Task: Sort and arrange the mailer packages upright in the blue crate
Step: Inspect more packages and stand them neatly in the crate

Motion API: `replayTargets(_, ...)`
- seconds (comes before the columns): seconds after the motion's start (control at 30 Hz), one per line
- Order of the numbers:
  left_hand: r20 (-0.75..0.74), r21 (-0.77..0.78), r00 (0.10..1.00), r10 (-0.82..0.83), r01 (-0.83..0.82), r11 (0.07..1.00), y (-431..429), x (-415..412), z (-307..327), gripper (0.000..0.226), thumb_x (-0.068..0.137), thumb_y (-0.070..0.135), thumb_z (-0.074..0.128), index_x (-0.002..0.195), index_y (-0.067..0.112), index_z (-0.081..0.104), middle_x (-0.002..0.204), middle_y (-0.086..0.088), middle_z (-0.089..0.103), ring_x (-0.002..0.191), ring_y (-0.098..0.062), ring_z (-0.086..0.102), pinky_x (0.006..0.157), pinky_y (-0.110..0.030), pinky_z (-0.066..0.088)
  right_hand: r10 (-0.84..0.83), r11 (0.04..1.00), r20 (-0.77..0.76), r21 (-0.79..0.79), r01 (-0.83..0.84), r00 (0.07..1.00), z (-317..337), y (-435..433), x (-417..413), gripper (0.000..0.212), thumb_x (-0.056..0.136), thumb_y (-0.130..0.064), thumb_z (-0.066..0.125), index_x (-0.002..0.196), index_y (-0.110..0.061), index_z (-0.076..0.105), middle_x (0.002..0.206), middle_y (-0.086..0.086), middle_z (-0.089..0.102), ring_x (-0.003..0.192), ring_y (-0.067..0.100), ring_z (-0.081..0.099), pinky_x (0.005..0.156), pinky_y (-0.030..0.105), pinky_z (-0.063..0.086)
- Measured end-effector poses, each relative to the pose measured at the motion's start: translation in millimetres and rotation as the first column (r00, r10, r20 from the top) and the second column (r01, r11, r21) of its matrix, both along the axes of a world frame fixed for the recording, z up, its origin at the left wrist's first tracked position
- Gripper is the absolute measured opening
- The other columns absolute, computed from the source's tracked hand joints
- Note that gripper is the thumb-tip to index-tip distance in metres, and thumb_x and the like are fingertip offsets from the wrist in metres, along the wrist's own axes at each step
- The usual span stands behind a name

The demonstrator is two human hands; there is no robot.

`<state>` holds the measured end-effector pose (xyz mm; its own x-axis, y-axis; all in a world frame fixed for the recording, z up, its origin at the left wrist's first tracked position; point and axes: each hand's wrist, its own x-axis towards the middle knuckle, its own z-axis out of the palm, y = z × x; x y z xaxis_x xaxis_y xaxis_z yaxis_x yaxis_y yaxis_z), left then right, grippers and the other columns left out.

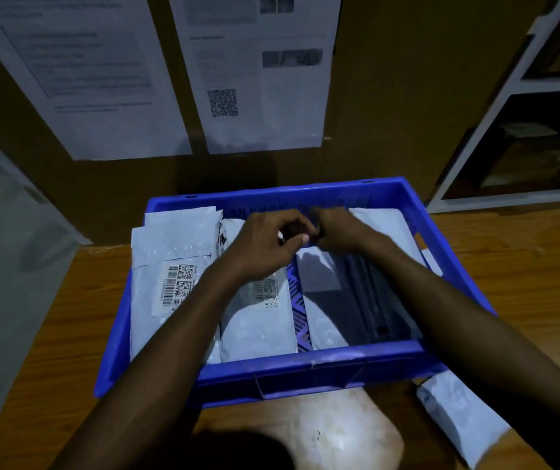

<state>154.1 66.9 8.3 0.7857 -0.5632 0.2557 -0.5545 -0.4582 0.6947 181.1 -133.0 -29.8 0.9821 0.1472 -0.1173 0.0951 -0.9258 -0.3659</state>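
A blue crate [305, 369] stands on a wooden table and holds several white mailer packages on edge, leaning back. At the left stands a labelled mailer [166, 266] with barcodes; beside it a second labelled mailer [258, 320]. A third mailer [322, 283] and a dark one [366, 300] fill the right half. My left hand [265, 242] and my right hand [339, 232] meet over the crate's middle with curled fingers, pinching the top edge of a middle mailer. What lies between the fingertips is blurred.
Another white mailer [458, 415] lies on the table outside the crate at the front right, partly under my right forearm. A cardboard wall with taped paper sheets [258, 72] rises behind the crate. A white shelf unit [509, 96] stands at the right.
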Motion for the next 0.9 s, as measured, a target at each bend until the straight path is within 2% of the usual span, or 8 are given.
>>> replayTargets(0.07,0.024,0.078,0.999,-0.038,0.036,0.996,-7.6,-0.8,-7.1,0.014,0.091,0.014,0.072,0.103,0.022,0.075,0.092,0.01,0.07,0.087,-0.005,0.064,0.077,-0.017,0.048,0.042,0.988,-0.136,-0.143,-0.062,0.99,-11.6,14.1,0.3,0.034,0.095,-0.018,0.063,0.128,-0.008,0.062,0.129,0.02,0.066,0.119,0.04,0.062,0.088,0.037,0.047)
replayTargets(0.17,0.039,0.206,0.996,-0.08,0.07,0.976,-11.4,1.0,-18.1,0.018,0.092,0.015,0.069,0.106,0.026,0.074,0.103,0.006,0.069,0.099,-0.009,0.058,0.087,-0.025,0.045,0.016,0.956,-0.261,-0.279,-0.092,0.965,-19.3,23.7,3.9,0.034,0.1,-0.014,0.053,0.133,-0.008,0.059,0.133,0.019,0.062,0.122,0.038,0.06,0.096,0.039,0.047)
replayTargets(0.37,0.124,0.183,0.992,-0.031,0.007,0.983,-7.5,3.8,-19.0,0.02,0.09,0.008,0.068,0.102,0.021,0.076,0.094,0.007,0.066,0.098,-0.011,0.055,0.086,-0.028,0.047,-0.012,0.854,-0.243,-0.507,-0.116,0.97,-55.0,19.6,5.5,0.058,0.108,-0.029,0.042,0.156,0.0,0.029,0.157,0.026,0.033,0.145,0.039,0.038,0.119,0.051,0.025)
replayTargets(0.5,0.172,0.16,0.985,0.008,-0.036,0.987,-6.7,6.6,-19.7,0.017,0.09,0.01,0.07,0.099,0.023,0.076,0.093,0.005,0.068,0.095,-0.012,0.053,0.086,-0.031,0.046,-0.126,0.956,-0.256,-0.291,0.048,0.958,-55.9,25.7,5.8,0.046,0.109,-0.019,0.037,0.15,0.001,0.038,0.155,0.024,0.038,0.14,0.041,0.042,0.116,0.052,0.03)
replayTargets(0.6,0.185,0.146,0.983,0.013,-0.041,0.989,-6.0,6.7,-20.4,0.018,0.089,0.01,0.071,0.097,0.025,0.075,0.091,0.009,0.068,0.094,-0.013,0.054,0.086,-0.032,0.045,-0.167,0.972,-0.26,-0.204,0.115,0.951,-46.7,23.9,7.8,0.039,0.102,-0.018,0.048,0.138,-0.001,0.045,0.138,0.024,0.055,0.125,0.042,0.058,0.103,0.048,0.044)
replayTargets(0.7,0.195,0.119,0.98,0.042,-0.066,0.991,-4.4,5.9,-18.4,0.017,0.089,0.011,0.071,0.099,0.024,0.075,0.093,0.005,0.068,0.096,-0.015,0.053,0.088,-0.031,0.044,-0.136,0.985,-0.162,-0.123,0.117,0.977,-32.1,19.2,11.6,0.041,0.096,-0.021,0.058,0.132,-0.006,0.044,0.129,0.023,0.059,0.119,0.043,0.061,0.095,0.045,0.049)
replayTargets(0.8,0.199,0.088,0.975,0.1,-0.12,0.989,-1.4,6.9,-16.3,0.016,0.09,0.009,0.07,0.101,0.02,0.074,0.092,0.003,0.066,0.098,-0.016,0.053,0.086,-0.029,0.042,-0.073,0.997,-0.173,-0.051,0.065,0.982,3.5,16.3,10.2,0.046,0.081,-0.021,0.076,0.121,-0.012,0.055,0.118,0.014,0.065,0.108,0.033,0.065,0.082,0.039,0.053)
replayTargets(0.9,0.18,0.008,0.961,0.21,-0.215,0.977,-0.5,9.7,-15.2,0.017,0.09,0.006,0.066,0.101,0.018,0.071,0.096,0.003,0.068,0.098,-0.012,0.051,0.085,-0.032,0.046,-0.067,0.978,-0.13,0.189,0.091,0.989,32.6,0.7,2.8,0.044,0.078,-0.016,0.083,0.113,-0.015,0.056,0.097,0.002,0.066,0.09,0.021,0.063,0.075,0.033,0.05)
